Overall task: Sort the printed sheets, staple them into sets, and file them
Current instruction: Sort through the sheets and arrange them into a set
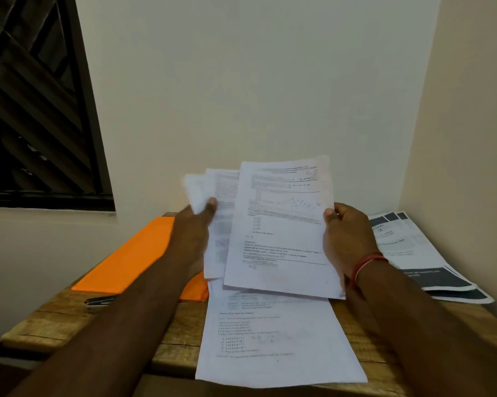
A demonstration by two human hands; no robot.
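Note:
My left hand (195, 233) grips a fanned bunch of printed sheets (218, 213), thumb on their front, lifted above the table. My right hand (346, 239) pinches the right edge of one printed sheet (279, 230) held up in front of that bunch and overlapping it. Below them a white printed sheet (276, 342) lies flat on the wooden table (69, 319), reaching past its front edge. An orange file folder (132, 256) lies at the left, partly under my left forearm. A dark stapler (99, 300) sits by the folder's near corner.
Several printed sheets with dark blue bands (430, 262) lie fanned at the table's right, against the wall corner. A dark window with bars (32, 104) is at the upper left. The wall stands close behind the table.

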